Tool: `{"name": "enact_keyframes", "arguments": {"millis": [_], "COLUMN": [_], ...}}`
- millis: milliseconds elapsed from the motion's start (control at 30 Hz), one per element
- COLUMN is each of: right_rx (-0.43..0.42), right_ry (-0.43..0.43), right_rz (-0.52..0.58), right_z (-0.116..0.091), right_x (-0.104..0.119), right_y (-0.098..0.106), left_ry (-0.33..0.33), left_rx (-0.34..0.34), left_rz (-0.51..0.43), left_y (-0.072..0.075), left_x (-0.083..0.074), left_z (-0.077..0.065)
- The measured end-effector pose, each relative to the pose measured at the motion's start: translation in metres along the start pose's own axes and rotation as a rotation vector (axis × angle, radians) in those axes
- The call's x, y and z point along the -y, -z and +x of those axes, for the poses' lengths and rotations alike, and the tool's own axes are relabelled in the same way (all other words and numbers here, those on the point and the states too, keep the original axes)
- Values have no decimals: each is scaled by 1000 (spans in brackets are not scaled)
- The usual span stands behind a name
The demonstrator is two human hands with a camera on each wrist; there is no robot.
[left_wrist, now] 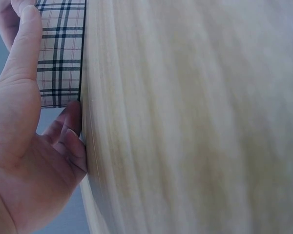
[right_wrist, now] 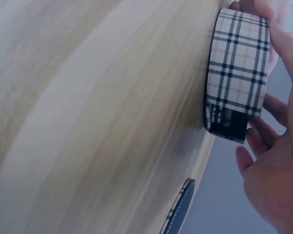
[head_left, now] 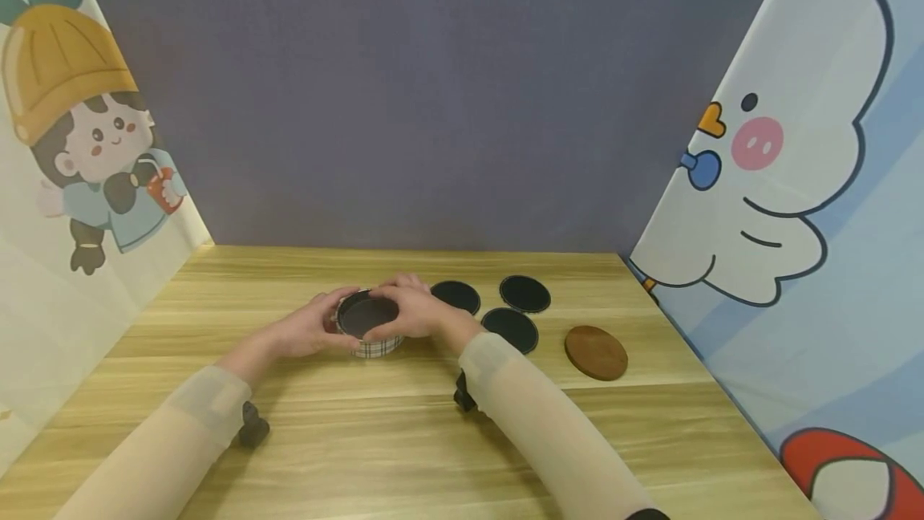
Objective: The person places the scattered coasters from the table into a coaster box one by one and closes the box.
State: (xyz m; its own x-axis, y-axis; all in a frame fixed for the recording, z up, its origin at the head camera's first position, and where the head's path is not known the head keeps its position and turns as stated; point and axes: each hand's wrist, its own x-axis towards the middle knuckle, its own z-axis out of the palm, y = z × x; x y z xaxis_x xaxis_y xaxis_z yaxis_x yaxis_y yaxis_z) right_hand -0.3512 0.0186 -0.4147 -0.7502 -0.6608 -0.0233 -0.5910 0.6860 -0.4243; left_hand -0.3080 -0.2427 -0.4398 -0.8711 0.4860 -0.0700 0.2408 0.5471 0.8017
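Note:
A round plaid coaster holder [head_left: 375, 347] with a dark inside stands on the wooden table, left of the black coasters. My left hand [head_left: 314, 326] grips its left side, thumb along the near wall. On the opposite side my right hand [head_left: 415, 313] holds it, thumb at the near rim and fingers round the back. The left wrist view shows the checked wall [left_wrist: 61, 53] beside the left thumb. In the right wrist view, the holder [right_wrist: 237, 63] has a dark gap in its wall near the right fingers.
Three black round coasters [head_left: 525, 294] lie to the right of the holder, one partly behind my right hand. Farther right is a brown round disc [head_left: 596, 352]. A grey panel [head_left: 419, 103] rises behind the table [head_left: 361, 440], with printed cartoon sheets at both sides.

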Motion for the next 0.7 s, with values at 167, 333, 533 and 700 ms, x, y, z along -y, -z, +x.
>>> {"name": "enact_keyframes", "arguments": {"millis": [167, 333, 533, 700], "right_rx": [4, -8, -20, -22], "right_ry": [5, 1, 16, 12], "right_rz": [-4, 40, 75, 79], "right_z": [-5, -21, -50, -82], "right_x": [-4, -16, -42, -67], "right_y": [2, 9, 22, 34], "left_ry": [-6, -5, 5, 9], "left_rx": [8, -2, -30, -43], "left_rz": [-2, -8, 13, 23], "left_y": [0, 0, -1, -2], "left_x": [0, 0, 0, 3], "left_z": [1, 3, 3, 4]}}
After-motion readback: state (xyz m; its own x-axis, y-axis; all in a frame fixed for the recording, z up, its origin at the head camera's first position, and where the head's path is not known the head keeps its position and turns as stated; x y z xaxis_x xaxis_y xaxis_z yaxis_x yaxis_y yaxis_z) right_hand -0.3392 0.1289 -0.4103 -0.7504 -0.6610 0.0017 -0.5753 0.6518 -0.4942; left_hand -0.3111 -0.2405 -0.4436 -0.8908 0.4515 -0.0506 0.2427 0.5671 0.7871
